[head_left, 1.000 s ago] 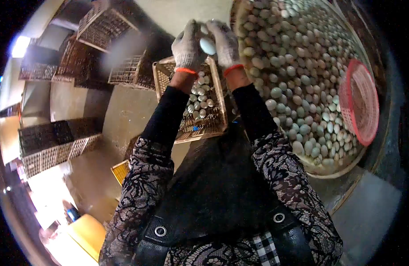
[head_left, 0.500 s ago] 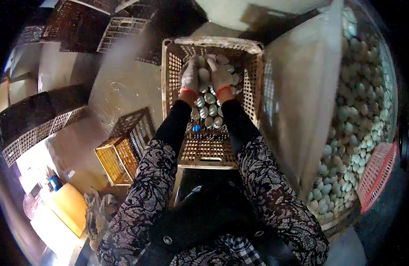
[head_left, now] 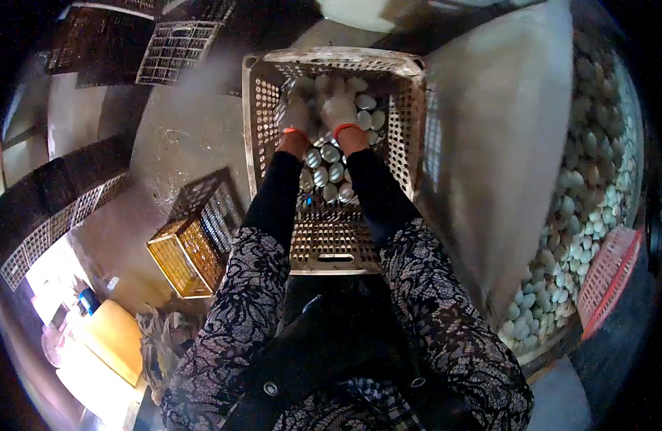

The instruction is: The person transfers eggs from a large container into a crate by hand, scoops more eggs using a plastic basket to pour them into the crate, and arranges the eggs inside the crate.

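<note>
Inside a perforated plastic crate (head_left: 334, 266), both my hands reach to the far end, in pale gloves with red cuffs. My left hand (head_left: 295, 113) is over the left side of a layer of pale eggs (head_left: 335, 172). Close beside it, my right hand (head_left: 338, 111) is also among the eggs. Motion smears both hands, so I cannot tell how the fingers are bent or whether they hold eggs. Several eggs (head_left: 365, 118) lie to the right of my right hand, and others lie between my forearms.
A large bin of pale eggs (head_left: 589, 187) stands at the right behind a whitish sheet (head_left: 496, 144). A red basket (head_left: 609, 280) leans at its near end. On the left are a yellow crate (head_left: 189, 258), a plastic bag (head_left: 159, 352) and dark crates (head_left: 58, 187).
Both hands have shifted slightly left over the eggs, uncovering some at the right of the crate. The camera view has also shifted a little.
</note>
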Demonstrator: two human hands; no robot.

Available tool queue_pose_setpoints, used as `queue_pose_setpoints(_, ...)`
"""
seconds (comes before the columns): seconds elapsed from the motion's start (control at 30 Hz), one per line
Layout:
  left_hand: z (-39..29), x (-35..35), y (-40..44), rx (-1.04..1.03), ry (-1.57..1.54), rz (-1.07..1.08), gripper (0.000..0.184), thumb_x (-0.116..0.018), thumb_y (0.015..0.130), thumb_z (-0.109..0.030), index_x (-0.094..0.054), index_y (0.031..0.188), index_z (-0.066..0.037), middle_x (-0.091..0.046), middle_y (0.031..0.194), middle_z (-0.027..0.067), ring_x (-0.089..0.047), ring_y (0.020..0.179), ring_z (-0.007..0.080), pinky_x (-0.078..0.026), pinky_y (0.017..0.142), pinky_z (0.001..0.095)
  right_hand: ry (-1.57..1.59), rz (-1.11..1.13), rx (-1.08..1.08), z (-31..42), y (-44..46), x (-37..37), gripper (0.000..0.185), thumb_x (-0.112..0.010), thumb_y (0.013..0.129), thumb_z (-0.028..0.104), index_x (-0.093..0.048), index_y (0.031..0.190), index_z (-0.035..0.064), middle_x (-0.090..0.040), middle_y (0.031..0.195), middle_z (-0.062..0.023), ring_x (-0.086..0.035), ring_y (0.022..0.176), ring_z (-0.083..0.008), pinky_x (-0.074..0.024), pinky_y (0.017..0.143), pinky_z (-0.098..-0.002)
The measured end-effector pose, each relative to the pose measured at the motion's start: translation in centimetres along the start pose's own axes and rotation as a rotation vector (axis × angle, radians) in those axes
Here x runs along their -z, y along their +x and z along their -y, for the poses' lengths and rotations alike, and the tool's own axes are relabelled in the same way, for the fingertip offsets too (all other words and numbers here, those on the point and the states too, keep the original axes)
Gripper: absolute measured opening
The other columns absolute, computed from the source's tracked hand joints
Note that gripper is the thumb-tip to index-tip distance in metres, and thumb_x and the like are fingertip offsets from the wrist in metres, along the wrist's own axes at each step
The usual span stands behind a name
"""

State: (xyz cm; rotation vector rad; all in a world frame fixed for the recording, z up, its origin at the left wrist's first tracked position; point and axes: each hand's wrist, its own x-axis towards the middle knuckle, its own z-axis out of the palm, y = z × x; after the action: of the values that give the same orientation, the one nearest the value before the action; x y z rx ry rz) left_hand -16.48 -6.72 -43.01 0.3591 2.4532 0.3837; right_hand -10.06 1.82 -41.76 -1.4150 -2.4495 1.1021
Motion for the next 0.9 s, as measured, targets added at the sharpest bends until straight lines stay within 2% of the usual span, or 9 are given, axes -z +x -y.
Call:
queue_pose_setpoints(0.17, -0.2, 2.2, -4.6, 0.051, 0.013, -0.119, 0.037, -0.039, 0.090, -0.023, -0.047, 0.121, -0.003, -0.059, 0.104, 0.0178, -0.058, 0.095, 0.0269, -0.046, 0.078, 0.0357, 0.064, -0.328, 0.353, 1.2, -6.8, 5.0, 0.035, -0.057, 0.077, 0.015, -0.050, 0.110, 0.0042, -0.053, 0.106, -0.0225, -0.052, 0.099, -0.0365, -0.0434, 0.082, -0.0411)
queue_pose_setpoints(0.2, -1.0, 3.6, -7.2, -0.180, 0.229, -0.264, 0.035, -0.039, 0.091, -0.019, -0.047, 0.120, -0.001, -0.060, 0.102, 0.0159, -0.058, 0.093, 0.0236, -0.046, 0.077, 0.0331, 0.164, -0.043, 0.242, 4.0, -9.2, 10.4, 0.030, -0.056, 0.080, 0.015, -0.051, 0.108, 0.0027, -0.054, 0.104, -0.0208, -0.053, 0.097, -0.0375, -0.0440, 0.081, -0.0396)
queue_pose_setpoints(0.27, -3.8, 6.2, -11.1, -0.211, -1.384, -0.273, 0.030, -0.043, 0.090, -0.012, -0.050, 0.116, 0.001, -0.058, 0.100, 0.0109, -0.055, 0.092, 0.0176, -0.045, 0.078, 0.0290, 0.486, -0.105, 0.418, 6.7, -14.5, 18.2, 0.023, -0.056, 0.083, 0.014, -0.055, 0.101, 0.0002, -0.057, 0.094, -0.0168, -0.057, 0.091, -0.0291, -0.0448, 0.078, -0.0320)
queue_pose_setpoints(0.43, -20.7, 17.6, -29.0, -0.668, -1.444, -0.202, 0.029, -0.048, 0.090, -0.010, -0.051, 0.115, 0.004, -0.057, 0.109, 0.0106, -0.052, 0.099, 0.0160, -0.042, 0.088, 0.0284, 0.705, -0.146, 0.427, 8.9, -24.6, 38.2, 0.020, -0.050, 0.088, 0.008, -0.056, 0.105, 0.0000, -0.058, 0.101, -0.0093, -0.055, 0.093, -0.0181, -0.0433, 0.083, -0.0263)
queue_pose_setpoints(0.57, -29.7, 15.1, -35.3, -0.824, -1.002, 0.298, 0.037, -0.051, 0.086, -0.019, -0.053, 0.117, 0.001, -0.060, 0.108, 0.0135, -0.055, 0.098, 0.0177, -0.042, 0.086, 0.0279, 0.216, -0.431, 0.201, 1.1, -26.2, 46.7, 0.027, -0.046, 0.087, 0.007, -0.054, 0.112, 0.0040, -0.055, 0.114, -0.0114, -0.052, 0.103, -0.0241, -0.0407, 0.090, -0.0330)
queue_pose_setpoints(0.63, -32.8, 8.9, -33.2, -1.050, -0.606, 0.232, 0.032, -0.052, 0.089, -0.023, -0.053, 0.116, -0.004, -0.060, 0.092, 0.0050, -0.049, 0.075, 0.0134, -0.044, 0.063, 0.0272, 0.176, -0.406, 0.038, -7.6, -25.3, 47.4, 0.038, -0.044, 0.086, 0.005, -0.048, 0.123, 0.0049, -0.047, 0.126, -0.0112, -0.048, 0.111, -0.0250, -0.0371, 0.095, -0.0335)
queue_pose_setpoints(0.7, -34.1, 3.3, -28.4, -1.024, -0.182, 0.283, 0.058, -0.041, 0.085, -0.045, -0.047, 0.122, -0.001, -0.055, 0.114, 0.0234, -0.050, 0.108, 0.0366, -0.038, 0.092, 0.0380, -0.586, -0.327, 0.166, -14.2, -25.5, 46.6, 0.055, -0.042, 0.081, -0.001, -0.031, 0.135, 0.0027, -0.031, 0.140, -0.0098, -0.039, 0.121, -0.0249, -0.0331, 0.099, -0.0351)
queue_pose_setpoints(0.77, -35.7, 1.2, -27.1, -0.847, -0.198, 0.295, 0.060, -0.040, 0.085, -0.047, -0.046, 0.123, -0.002, -0.053, 0.116, 0.0234, -0.049, 0.110, 0.0366, -0.037, 0.093, 0.0387, 0.072, -0.294, -0.036, -19.9, -23.2, 44.3, 0.052, -0.045, 0.084, 0.008, -0.033, 0.134, 0.0041, -0.033, 0.137, -0.0110, -0.039, 0.121, -0.0254, -0.0372, 0.094, -0.0339)
queue_pose_setpoints(0.9, -38.2, 2.4, -31.1, -0.571, -0.085, 0.208, 0.065, -0.042, 0.082, -0.051, -0.045, 0.126, -0.003, -0.052, 0.119, 0.0228, -0.049, 0.111, 0.0356, -0.038, 0.093, 0.0396, 0.074, -0.398, 0.047, -25.4, -16.2, 38.2, 0.063, -0.042, 0.079, -0.002, -0.023, 0.139, 0.0052, -0.023, 0.142, -0.0180, -0.033, 0.125, -0.0315, -0.0312, 0.101, -0.0394)
